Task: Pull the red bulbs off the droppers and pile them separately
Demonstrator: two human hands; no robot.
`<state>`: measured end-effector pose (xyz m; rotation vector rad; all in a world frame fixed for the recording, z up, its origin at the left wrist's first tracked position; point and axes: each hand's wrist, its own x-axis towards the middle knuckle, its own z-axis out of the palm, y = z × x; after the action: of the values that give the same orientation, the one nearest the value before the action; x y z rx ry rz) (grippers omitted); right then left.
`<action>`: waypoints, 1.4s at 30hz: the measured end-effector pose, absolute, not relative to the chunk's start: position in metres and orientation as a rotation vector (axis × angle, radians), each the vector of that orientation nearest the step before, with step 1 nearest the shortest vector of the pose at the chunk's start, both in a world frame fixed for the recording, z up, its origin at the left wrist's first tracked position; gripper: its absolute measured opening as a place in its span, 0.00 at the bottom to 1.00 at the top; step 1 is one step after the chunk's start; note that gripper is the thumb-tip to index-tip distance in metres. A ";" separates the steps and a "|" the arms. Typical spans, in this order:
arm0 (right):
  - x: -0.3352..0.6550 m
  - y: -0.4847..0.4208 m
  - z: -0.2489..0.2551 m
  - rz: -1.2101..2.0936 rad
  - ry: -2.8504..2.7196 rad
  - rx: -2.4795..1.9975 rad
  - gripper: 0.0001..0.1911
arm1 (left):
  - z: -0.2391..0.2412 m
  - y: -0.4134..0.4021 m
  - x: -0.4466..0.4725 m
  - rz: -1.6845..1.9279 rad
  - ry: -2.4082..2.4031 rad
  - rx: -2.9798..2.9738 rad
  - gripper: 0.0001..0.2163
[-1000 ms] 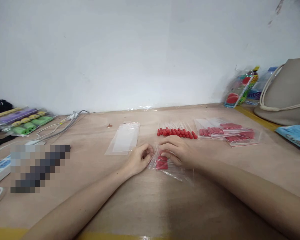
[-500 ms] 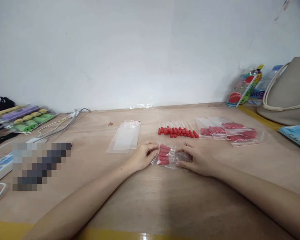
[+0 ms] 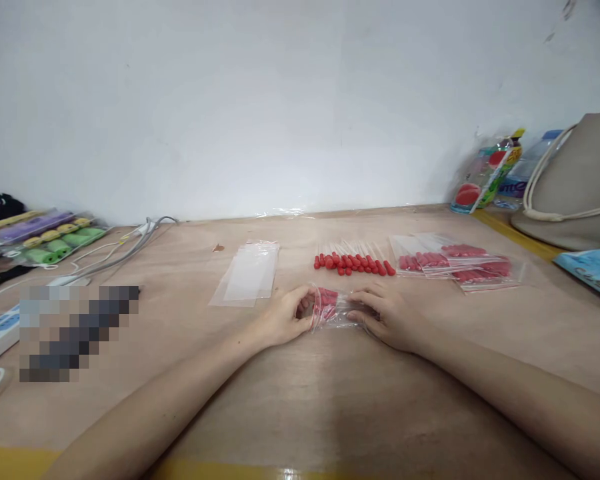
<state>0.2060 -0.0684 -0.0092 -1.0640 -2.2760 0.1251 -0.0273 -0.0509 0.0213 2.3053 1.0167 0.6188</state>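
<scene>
A clear zip bag (image 3: 341, 319) lies between my hands on the table, with several red-tipped white sticks (image 3: 326, 301) inside, red ends to the left. My left hand (image 3: 287, 317) is closed on the bag's left end, thumb below and fingers above. At the other end my right hand (image 3: 393, 317) grips the plastic over the pale stick ends, its fingers curled. Just beyond the bag lies a loose heap of red-tipped sticks (image 3: 355, 263). Filled zip bags (image 3: 473, 267) overlap to the right of that heap. Flat unfilled bags (image 3: 247, 275) are stacked to the left.
At the left are a power strip (image 3: 0, 331), grey and white cables (image 3: 125, 250) and packaged green and purple items (image 3: 55, 237). Bottles (image 3: 485, 173), a beige bag (image 3: 575, 173) and a blue packet (image 3: 590, 270) stand or lie at the right. A white wall (image 3: 290, 107) rises behind.
My left hand has shifted its grip along the bag's left end, and the plastic there looks more bunched. My right hand has moved slightly left. The view has shifted a little.
</scene>
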 end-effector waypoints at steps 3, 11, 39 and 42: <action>0.206 -0.068 -0.009 0.126 -2.277 -1.067 0.11 | 0.023 -0.055 -0.026 0.617 0.963 2.396 0.10; 0.206 -0.066 -0.013 0.139 -2.257 -1.059 0.12 | 0.019 -0.058 -0.025 0.672 0.984 2.357 0.11; 0.207 -0.066 -0.011 0.208 -2.252 -1.045 0.17 | 0.016 -0.049 -0.036 0.737 0.982 2.206 0.09; 0.208 -0.065 -0.011 0.211 -2.257 -1.043 0.17 | 0.015 -0.042 -0.038 0.791 0.970 2.110 0.09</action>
<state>0.2075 -0.0654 -0.0108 -1.0432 -2.2571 0.2113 -0.0376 -0.0423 0.0154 2.1103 0.9700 0.7914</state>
